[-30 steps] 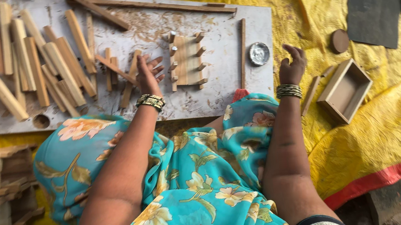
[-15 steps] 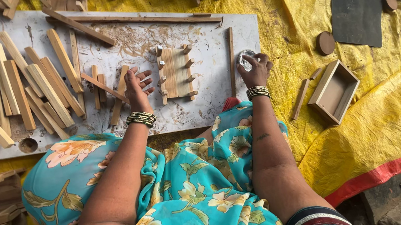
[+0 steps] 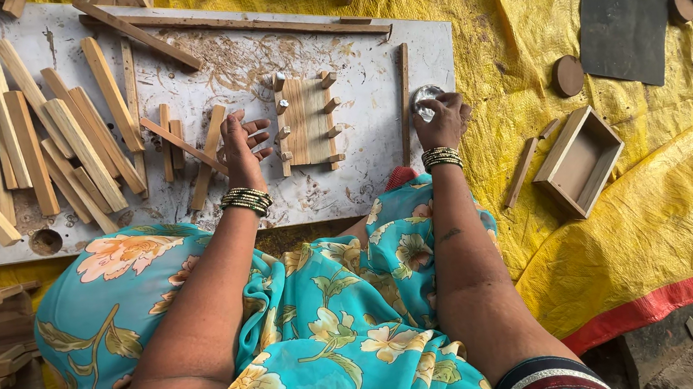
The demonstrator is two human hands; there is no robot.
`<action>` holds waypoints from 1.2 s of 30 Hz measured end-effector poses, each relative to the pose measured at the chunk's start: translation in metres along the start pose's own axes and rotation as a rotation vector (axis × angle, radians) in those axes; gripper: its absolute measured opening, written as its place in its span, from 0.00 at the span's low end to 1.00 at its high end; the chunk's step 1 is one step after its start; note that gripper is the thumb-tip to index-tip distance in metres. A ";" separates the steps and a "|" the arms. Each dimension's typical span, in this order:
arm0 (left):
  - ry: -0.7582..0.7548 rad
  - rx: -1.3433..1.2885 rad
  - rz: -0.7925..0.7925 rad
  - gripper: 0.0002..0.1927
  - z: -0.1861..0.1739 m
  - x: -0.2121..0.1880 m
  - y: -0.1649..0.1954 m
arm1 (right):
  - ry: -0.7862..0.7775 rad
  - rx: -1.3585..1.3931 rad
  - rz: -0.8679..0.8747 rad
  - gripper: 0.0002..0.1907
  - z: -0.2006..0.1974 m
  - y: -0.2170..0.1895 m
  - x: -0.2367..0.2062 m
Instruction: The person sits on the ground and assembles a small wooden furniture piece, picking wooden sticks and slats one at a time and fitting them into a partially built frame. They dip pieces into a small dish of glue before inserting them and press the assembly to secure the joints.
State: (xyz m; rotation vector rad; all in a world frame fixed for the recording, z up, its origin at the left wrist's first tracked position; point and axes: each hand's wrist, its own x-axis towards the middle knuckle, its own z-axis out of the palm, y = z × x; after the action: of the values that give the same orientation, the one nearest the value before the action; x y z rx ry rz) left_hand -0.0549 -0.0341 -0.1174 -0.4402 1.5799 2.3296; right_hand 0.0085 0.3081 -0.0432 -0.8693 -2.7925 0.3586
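Seated in a turquoise floral garment (image 3: pixel 327 327), a person works at a white board (image 3: pixel 348 55). The left hand (image 3: pixel 243 141) rests with fingers spread on wooden slats (image 3: pixel 207 154); the right hand (image 3: pixel 440 119) pinches a small round metal tin (image 3: pixel 424 95) beside a slatted wooden frame (image 3: pixel 306 121).

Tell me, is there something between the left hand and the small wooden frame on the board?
Nothing visible does. The left hand rests on the white board, fingers spread, just beside the wooden frame, with only bare board between them.
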 end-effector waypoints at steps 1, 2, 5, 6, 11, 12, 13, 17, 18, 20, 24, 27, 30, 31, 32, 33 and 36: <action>0.002 0.002 -0.001 0.38 0.001 0.000 0.001 | -0.006 0.002 0.025 0.14 -0.002 -0.003 0.000; 0.006 0.004 -0.001 0.38 0.002 0.000 0.002 | -0.011 0.006 0.050 0.14 -0.004 -0.005 0.000; 0.006 0.014 -0.004 0.37 0.004 -0.001 0.005 | 0.002 0.130 0.148 0.17 -0.006 -0.001 0.005; 0.007 0.019 -0.008 0.36 0.005 -0.001 0.007 | 0.023 0.193 0.124 0.15 -0.006 0.003 0.008; 0.007 0.041 0.018 0.34 0.009 -0.006 0.015 | -0.052 0.987 0.224 0.26 -0.007 0.026 0.021; 0.006 0.053 0.026 0.34 0.010 -0.007 0.016 | -0.060 1.123 0.271 0.26 -0.009 0.027 0.022; 0.011 0.054 0.019 0.32 0.011 -0.008 0.016 | -0.069 1.258 0.318 0.27 -0.011 0.029 0.021; 0.014 0.039 0.057 0.22 0.015 -0.003 0.018 | -0.148 1.528 0.415 0.23 -0.020 0.034 0.016; 0.014 0.031 0.081 0.18 0.014 -0.001 0.019 | -0.165 1.556 0.367 0.23 -0.023 0.031 0.013; 0.012 0.093 0.133 0.12 0.014 0.005 0.021 | -0.212 1.613 0.274 0.22 -0.027 0.018 0.003; 0.003 0.329 0.425 0.12 0.010 0.005 0.027 | -0.333 1.378 -0.134 0.22 -0.022 -0.036 -0.040; 0.066 0.568 0.426 0.15 0.006 -0.008 0.024 | -0.459 1.296 -0.308 0.30 -0.012 -0.087 -0.081; -0.050 0.766 0.454 0.16 0.004 -0.018 0.023 | -0.130 0.588 -0.600 0.31 -0.006 -0.124 -0.101; -0.053 0.798 0.478 0.15 0.004 -0.020 0.022 | -0.108 0.550 -0.659 0.31 -0.007 -0.129 -0.102; -0.056 0.830 0.504 0.16 0.007 -0.021 0.022 | -0.083 0.511 -0.718 0.31 -0.007 -0.134 -0.100; -0.058 0.861 0.531 0.17 0.009 -0.020 0.022 | -0.058 0.471 -0.778 0.32 -0.007 -0.137 -0.096; -0.082 0.916 0.531 0.19 0.018 -0.019 0.018 | -0.061 0.488 -0.773 0.32 -0.006 -0.137 -0.089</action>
State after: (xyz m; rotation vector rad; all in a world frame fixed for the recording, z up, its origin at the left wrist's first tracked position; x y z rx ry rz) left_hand -0.0466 -0.0247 -0.0878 0.3203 2.6845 1.5645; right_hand 0.0091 0.1480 -0.0080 0.3267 -2.6357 0.8596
